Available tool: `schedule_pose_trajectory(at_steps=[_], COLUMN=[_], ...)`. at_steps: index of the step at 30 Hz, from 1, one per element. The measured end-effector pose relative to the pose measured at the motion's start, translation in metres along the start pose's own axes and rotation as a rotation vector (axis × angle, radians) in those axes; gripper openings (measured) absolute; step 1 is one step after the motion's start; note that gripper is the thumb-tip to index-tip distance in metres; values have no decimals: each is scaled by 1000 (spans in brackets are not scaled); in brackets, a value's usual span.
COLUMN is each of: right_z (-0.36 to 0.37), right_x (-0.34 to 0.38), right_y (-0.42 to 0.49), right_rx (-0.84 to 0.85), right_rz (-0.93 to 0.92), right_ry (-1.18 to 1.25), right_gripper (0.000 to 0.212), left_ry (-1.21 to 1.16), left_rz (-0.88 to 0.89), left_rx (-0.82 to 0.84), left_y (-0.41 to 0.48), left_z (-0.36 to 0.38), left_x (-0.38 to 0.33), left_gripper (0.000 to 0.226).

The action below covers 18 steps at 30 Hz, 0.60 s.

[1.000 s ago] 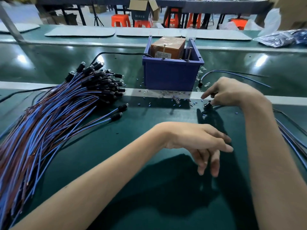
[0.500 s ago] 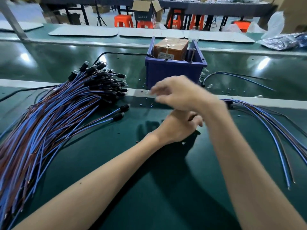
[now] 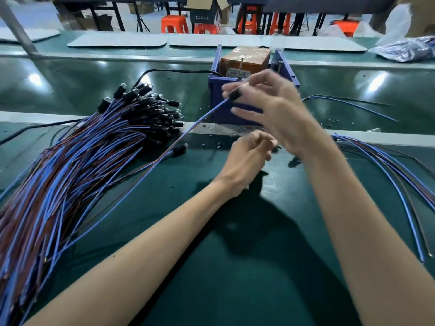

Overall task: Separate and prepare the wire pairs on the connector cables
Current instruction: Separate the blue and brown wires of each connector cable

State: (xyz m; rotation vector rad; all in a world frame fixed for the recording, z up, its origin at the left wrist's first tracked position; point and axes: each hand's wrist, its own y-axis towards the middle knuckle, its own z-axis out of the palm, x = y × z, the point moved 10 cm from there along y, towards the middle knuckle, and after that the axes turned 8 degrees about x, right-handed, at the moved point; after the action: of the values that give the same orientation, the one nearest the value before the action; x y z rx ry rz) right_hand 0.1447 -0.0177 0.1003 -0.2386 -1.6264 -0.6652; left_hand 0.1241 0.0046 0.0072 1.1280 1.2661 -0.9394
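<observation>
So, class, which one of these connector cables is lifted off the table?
The cable whose black connector the right hand pinches before the blue bin; its wire slants down to the pile, while all others lie flat.

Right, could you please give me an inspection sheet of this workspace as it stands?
Surface: green mat, white strip across it.
Job's things: large cable bundle left; smaller cable group right; one lifted cable.
Clutter: small offcuts near blue bin holding a brown box.
Hands: right hand pinches the lifted cable's black connector; left hand curled, contents unclear.
Cables: black cord behind the bundle.
Surroundings: orange stools, plastic bag beyond.
</observation>
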Motion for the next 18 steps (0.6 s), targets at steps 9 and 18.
schedule_pose_trajectory(at_steps=[9, 18], right_z=[-93, -93], right_x=[-17, -34], right_y=[-31, -31], right_rx=[-541, -340], right_rz=[19, 354], right_ry=[233, -361], right_gripper=[19, 24], left_ry=[-392, -461], left_rz=[35, 106], left_rx=[-158, -444], left_y=[-8, -11], left_z=[-20, -48], left_x=[-6, -2], left_gripper=[17, 19])
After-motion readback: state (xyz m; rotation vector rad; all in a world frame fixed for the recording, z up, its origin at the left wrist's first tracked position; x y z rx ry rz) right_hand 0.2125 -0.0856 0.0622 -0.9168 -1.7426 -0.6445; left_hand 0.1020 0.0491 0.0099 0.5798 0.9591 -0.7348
